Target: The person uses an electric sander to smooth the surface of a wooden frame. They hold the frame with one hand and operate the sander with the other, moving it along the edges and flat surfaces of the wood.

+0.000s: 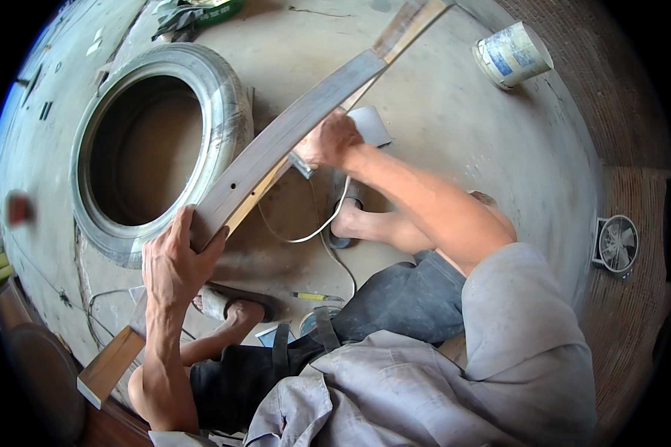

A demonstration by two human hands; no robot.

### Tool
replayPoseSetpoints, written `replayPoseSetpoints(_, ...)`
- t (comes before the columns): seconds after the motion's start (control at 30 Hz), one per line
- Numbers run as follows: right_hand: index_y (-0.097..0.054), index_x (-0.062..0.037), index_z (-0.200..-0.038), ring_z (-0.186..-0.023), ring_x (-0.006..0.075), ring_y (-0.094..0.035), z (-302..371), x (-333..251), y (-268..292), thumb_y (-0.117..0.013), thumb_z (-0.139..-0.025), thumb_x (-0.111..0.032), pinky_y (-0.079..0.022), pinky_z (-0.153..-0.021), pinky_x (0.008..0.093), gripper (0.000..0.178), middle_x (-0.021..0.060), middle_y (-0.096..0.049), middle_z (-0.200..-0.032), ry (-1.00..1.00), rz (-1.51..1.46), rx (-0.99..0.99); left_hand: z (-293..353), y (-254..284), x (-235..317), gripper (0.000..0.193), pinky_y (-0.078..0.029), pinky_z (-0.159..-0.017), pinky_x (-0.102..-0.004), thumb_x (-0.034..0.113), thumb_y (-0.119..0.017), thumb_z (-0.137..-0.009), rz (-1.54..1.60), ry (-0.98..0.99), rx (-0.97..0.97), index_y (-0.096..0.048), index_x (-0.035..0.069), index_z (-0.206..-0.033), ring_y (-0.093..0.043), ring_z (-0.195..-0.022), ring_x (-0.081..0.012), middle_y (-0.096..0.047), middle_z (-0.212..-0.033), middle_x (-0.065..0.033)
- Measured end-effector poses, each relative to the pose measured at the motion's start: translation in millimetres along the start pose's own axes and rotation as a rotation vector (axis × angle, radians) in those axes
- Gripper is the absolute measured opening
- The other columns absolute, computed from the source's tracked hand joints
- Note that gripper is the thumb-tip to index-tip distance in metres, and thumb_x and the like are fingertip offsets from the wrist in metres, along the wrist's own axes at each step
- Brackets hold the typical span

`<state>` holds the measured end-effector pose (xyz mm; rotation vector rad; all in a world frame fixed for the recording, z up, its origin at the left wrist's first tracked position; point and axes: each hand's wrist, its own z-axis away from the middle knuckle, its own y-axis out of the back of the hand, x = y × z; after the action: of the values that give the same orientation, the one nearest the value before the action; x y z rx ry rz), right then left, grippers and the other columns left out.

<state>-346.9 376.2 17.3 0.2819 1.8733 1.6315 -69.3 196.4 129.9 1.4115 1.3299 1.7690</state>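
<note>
A long, slightly curved wooden piece [287,123] with a small dark hole slants from lower left to upper right above the floor. My left hand [175,257] is closed around its lower part, the thumb along one edge. A pale end block [112,365] shows beyond my left wrist. My right hand [328,141] is closed in a fist against the wood's underside. A metallic grey edge shows below that fist, but what it holds is mostly hidden. Just beyond the fist is a whitish flat thing [369,127]. The wood's far end passes over the floor at the top.
A large tyre [235,97] lies to the left, close beside the wood. A white cord [306,238] loops between my feet, near a yellow pen-like tool [317,296]. A stained white bucket [511,56] lies tipped at far right. A fan [617,243] is at the right.
</note>
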Motion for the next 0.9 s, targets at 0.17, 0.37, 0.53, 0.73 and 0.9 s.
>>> replayPoseSetpoints(0.17,-0.073,-0.0039,-0.112,-0.108,0.0454,-0.068,10,-7,-5,-0.065,-0.089,-0.031,-0.060,-0.094,0.0494,0.037,0.0242,-0.074,-0.111,0.028,-0.068,0.015,0,0,0,0.047,-0.059,-0.069,-0.0410,0.029,-0.087,-0.082,-0.005,0.037,-0.019,-0.068,0.000,-0.113,-0.075,-0.073,-0.0369,-0.074,-0.085,-0.0212)
replayPoseSetpoints(0.37,-0.077,-0.0040,-0.101,-0.103,0.0417,-0.071,-7,34,12,-0.066,-0.086,-0.040,-0.059,-0.092,0.0491,0.040,0.0228,-0.076,-0.106,-0.004,-0.010,-0.003,0,-2,-1,0.047,-0.060,-0.071,-0.0406,0.029,-0.088,-0.082,-0.007,0.008,-0.009,-0.068,0.000,-0.114,-0.075,-0.074,-0.0366,-0.075,-0.086,-0.0213)
replayPoseSetpoints(0.53,-0.078,-0.0062,-0.099,-0.096,0.0411,-0.073,-5,54,14,-0.067,-0.085,-0.044,-0.059,-0.091,0.0472,0.042,0.0195,-0.077,-0.099,-0.030,0.057,-0.003,-1,0,0,0.048,-0.061,-0.071,-0.0399,0.029,-0.087,-0.082,-0.045,-0.013,-0.016,-0.067,0.001,-0.116,-0.076,-0.075,-0.0362,-0.075,-0.089,-0.0215)
replayPoseSetpoints(0.73,-0.067,-0.0015,-0.113,-0.095,0.0413,-0.070,-21,60,15,-0.070,-0.087,-0.032,-0.057,-0.081,0.0488,0.040,0.0210,-0.073,-0.101,0.020,0.051,0.040,2,0,-3,0.049,-0.060,-0.068,-0.0402,0.029,-0.088,-0.082,-0.040,-0.033,0.002,-0.067,0.000,-0.116,-0.075,-0.073,-0.0361,-0.075,-0.088,-0.0206)
replayPoseSetpoints(0.9,-0.063,0.0015,-0.120,-0.094,0.0388,-0.071,-37,74,10,-0.067,-0.091,-0.029,-0.057,-0.079,0.0494,0.043,0.0211,-0.073,-0.097,0.139,0.175,0.165,-4,-3,-3,0.049,-0.060,-0.068,-0.0404,0.029,-0.088,-0.083,-0.027,-0.037,-0.007,-0.067,0.000,-0.117,-0.075,-0.075,-0.0365,-0.075,-0.090,-0.0207)
